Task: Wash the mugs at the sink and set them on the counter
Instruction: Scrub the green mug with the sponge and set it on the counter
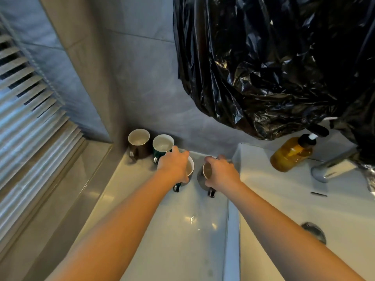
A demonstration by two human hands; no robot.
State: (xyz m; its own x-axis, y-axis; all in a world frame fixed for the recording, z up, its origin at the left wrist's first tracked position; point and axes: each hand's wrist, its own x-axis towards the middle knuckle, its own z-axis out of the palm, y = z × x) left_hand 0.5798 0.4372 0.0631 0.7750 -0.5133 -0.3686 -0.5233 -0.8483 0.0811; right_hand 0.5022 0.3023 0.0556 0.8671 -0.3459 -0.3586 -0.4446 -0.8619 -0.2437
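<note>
Left hand [174,165] clasped a dark mug [190,169] by its rim, right hand [222,172] a grey mug [200,177]; the 2 stood on the white counter [162,220] beside the sink [284,199], under grey wall tiles [142,78].

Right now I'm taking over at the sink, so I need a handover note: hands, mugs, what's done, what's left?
Hands: left hand grips the dark mug by the rim, right hand the grey mug, both at the counter beside the sink.
Others: brown mug and green mug stand upright by the wall.
Done: unclear whether any is washed.
Left: wash whatever isn't, set it down.
</note>
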